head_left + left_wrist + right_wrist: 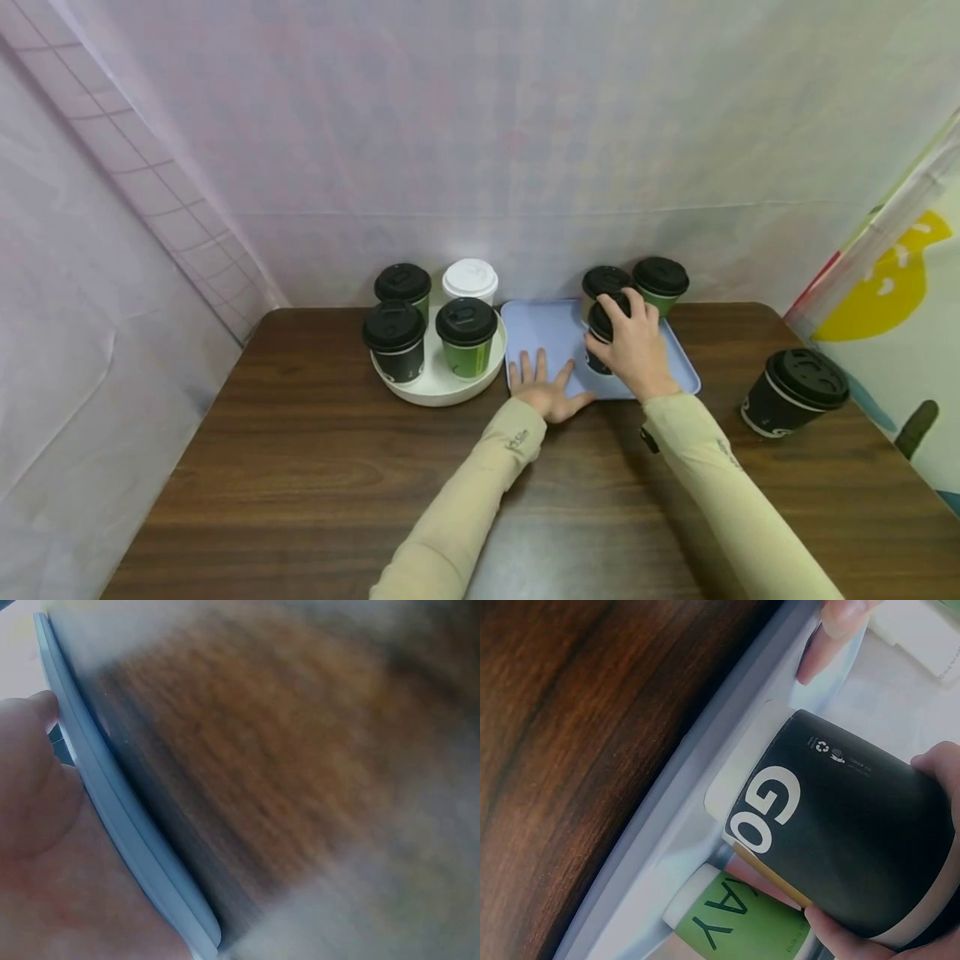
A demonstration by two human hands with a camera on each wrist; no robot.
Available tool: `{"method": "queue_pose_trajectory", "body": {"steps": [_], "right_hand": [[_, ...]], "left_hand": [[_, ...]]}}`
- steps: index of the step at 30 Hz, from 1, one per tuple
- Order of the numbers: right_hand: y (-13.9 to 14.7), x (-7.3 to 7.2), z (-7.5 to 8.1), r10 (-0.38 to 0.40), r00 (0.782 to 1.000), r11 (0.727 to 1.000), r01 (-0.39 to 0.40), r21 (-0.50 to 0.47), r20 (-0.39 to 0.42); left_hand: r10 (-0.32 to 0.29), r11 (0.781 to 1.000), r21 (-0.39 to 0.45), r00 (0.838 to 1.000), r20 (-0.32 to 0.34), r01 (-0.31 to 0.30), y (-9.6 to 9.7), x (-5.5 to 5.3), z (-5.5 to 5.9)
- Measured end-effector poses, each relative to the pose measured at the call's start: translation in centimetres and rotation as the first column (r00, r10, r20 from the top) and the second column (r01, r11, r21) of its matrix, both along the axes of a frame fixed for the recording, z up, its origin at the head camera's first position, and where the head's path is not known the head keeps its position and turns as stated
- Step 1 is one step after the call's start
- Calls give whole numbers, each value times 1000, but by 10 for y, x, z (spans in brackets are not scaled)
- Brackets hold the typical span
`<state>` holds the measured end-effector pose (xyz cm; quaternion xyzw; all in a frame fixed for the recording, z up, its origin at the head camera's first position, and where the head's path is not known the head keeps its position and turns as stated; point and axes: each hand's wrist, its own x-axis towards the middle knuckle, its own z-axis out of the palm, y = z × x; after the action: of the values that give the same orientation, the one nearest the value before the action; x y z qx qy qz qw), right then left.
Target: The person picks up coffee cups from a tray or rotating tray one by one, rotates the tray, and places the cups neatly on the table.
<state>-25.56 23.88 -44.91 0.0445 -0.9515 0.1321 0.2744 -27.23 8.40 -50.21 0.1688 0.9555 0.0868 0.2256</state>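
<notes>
My right hand (pixel 637 346) grips a black paper cup (pixel 847 825) with a black lid and white "GO" lettering, thumb and fingers round its upper part. The cup's base is at the near side of the blue tray (pixel 551 325). With fingers spread, my left hand (pixel 546 392) rests on the tray's near left part, its palm over the rim. Behind the gripped cup stand a brownish cup (pixel 604 280) and a green cup (pixel 660 279), both black-lidded. The left wrist view shows the tray rim (pixel 135 832) against the left palm.
Left of the tray, a round white dish (pixel 431 396) bears several lidded cups, among them a green cup (pixel 467 354) and a white-lidded cup (pixel 471 279). Another black cup (pixel 791 396) stands on the wooden table (pixel 315 467) at far right. A pale curtain (pixel 480 150) hangs behind.
</notes>
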Motion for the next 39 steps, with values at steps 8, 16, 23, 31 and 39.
{"method": "queue_pose_trajectory", "body": {"steps": [8, 16, 23, 31, 39], "right_hand": [[2, 1, -1, 8, 1000, 1000, -8, -8, 0], [3, 2, 0, 18, 1000, 1000, -18, -1, -2], [4, 5, 0, 25, 1000, 1000, -25, -11, -5], [11, 9, -2, 29, 999, 999, -30, -43, -19], [19, 16, 2, 8, 1000, 998, -9, -60, -15]], "left_hand": [[1, 1000, 16, 1000, 15, -1, 0, 1, 2], [-3, 1000, 25, 1000, 29, 2, -1, 2, 4], [0, 1000, 22, 1000, 28, -1, -1, 2, 3], [5, 998, 57, 1000, -2, -5, -4, 9, 8], [-15, 1000, 14, 1000, -3, 15, -2, 3, 3]]}}
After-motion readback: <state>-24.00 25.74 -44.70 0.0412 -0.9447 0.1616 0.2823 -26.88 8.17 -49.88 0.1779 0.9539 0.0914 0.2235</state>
